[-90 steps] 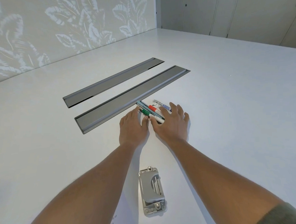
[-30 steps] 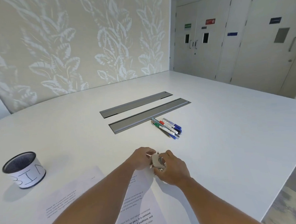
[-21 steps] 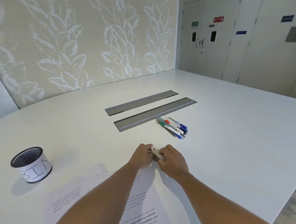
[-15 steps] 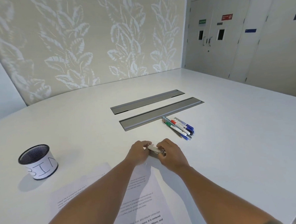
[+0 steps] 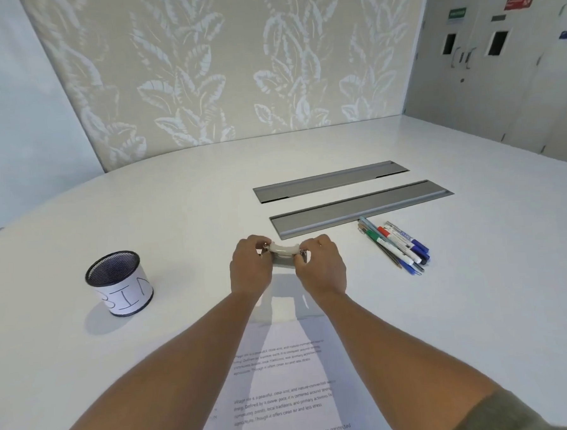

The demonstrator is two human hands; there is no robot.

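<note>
A grey metal hole punch [image 5: 285, 253] sits crosswise at the far end of a printed paper sheet [image 5: 284, 372] on the white table [image 5: 176, 204]. My left hand [image 5: 250, 269] grips its left end with curled fingers. At the other end my right hand [image 5: 321, 267] grips it the same way. Most of the punch's base is hidden by my fingers.
A black mesh cup labelled BIN [image 5: 120, 282] stands to the left. Several markers and pens [image 5: 395, 246] lie in a bunch to the right. Two grey metal cable flaps [image 5: 357, 204] are set into the table beyond my hands.
Three seconds ago both hands were at the pens; they since took up the hole punch, turned it crosswise, and moved it to the far end of the sheet.
</note>
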